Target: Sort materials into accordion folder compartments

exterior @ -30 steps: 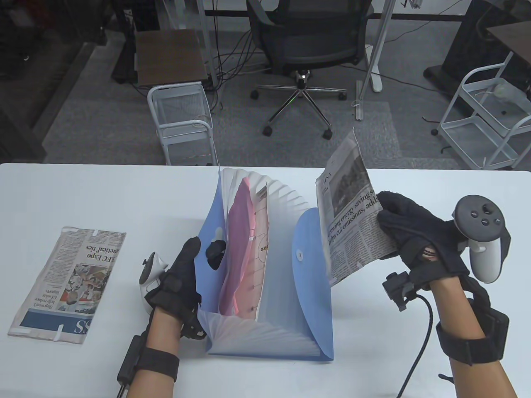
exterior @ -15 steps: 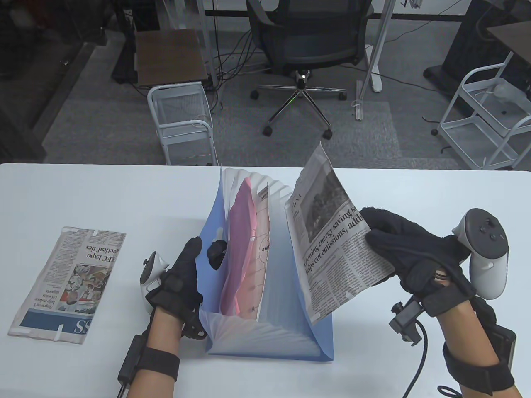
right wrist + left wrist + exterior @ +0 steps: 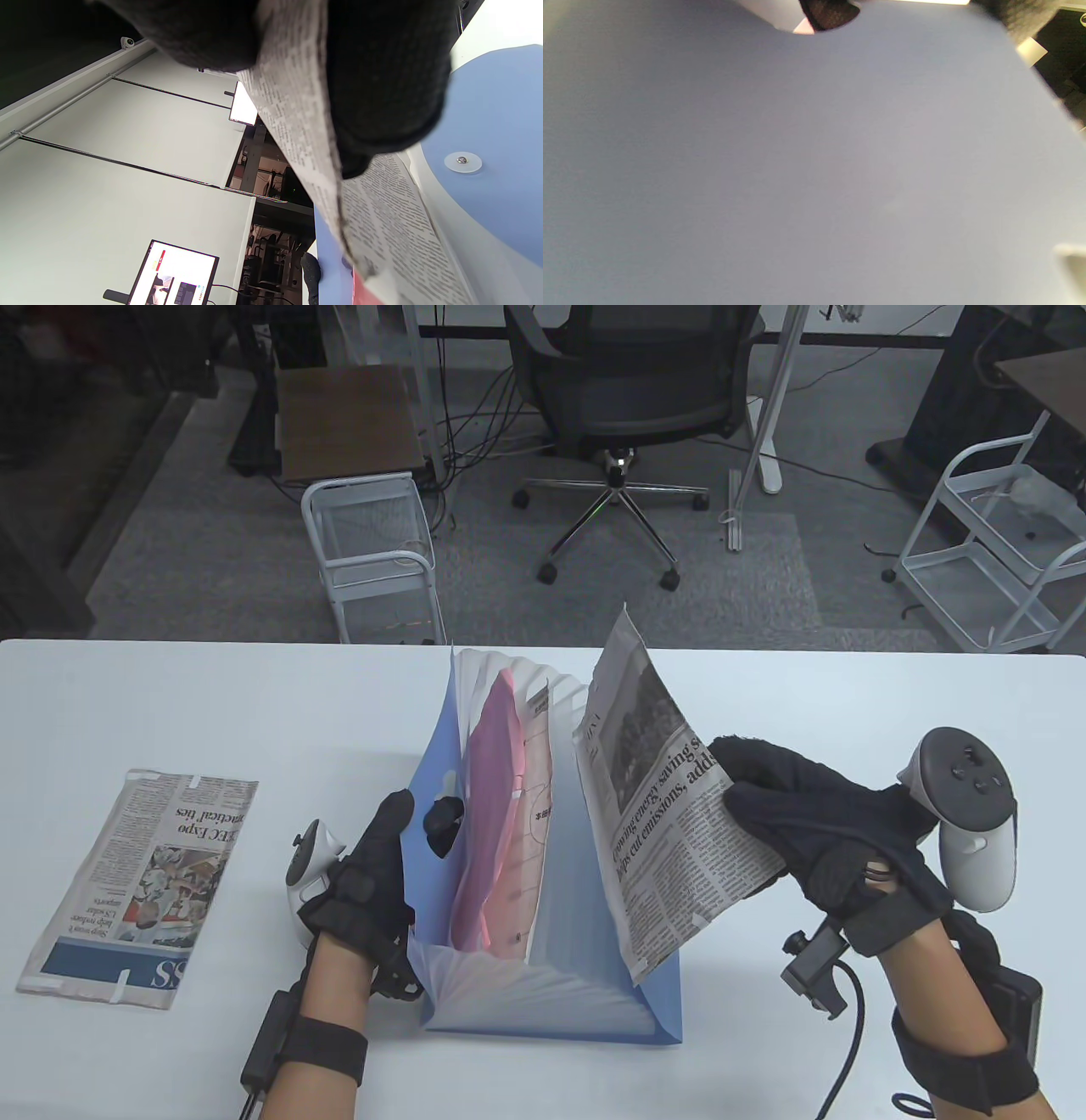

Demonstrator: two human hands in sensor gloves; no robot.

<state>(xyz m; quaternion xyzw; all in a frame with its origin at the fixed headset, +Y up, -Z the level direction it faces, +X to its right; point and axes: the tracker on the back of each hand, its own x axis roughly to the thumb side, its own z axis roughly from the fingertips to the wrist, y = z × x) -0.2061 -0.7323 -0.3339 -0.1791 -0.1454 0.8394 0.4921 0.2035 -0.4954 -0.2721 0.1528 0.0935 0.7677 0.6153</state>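
A blue accordion folder (image 3: 653, 1010) stands fanned open in the middle of the white table (image 3: 254, 695). A pink sheet (image 3: 492, 814) and a pale printed sheet (image 3: 536, 814) sit in its left compartments. My left hand (image 3: 399, 831) grips the folder's left blue cover (image 3: 797, 169), with fingertips (image 3: 443, 817) over its top edge. My right hand (image 3: 764, 797) pinches a folded newspaper (image 3: 670, 823) by its right edge and holds it tilted over the folder's right side. The newspaper also shows in the right wrist view (image 3: 297, 106), between thumb and fingers.
A second folded newspaper (image 3: 140, 891) lies flat on the table's left part. The folder's snap flap (image 3: 488, 169) lies under the held paper. An office chair (image 3: 628, 398) and wire carts (image 3: 373, 551) stand on the floor beyond the table's far edge.
My right hand has carried the held newspaper leftward, from beside the folder's right flap to over its right compartments. The left hand and folder have stayed put.
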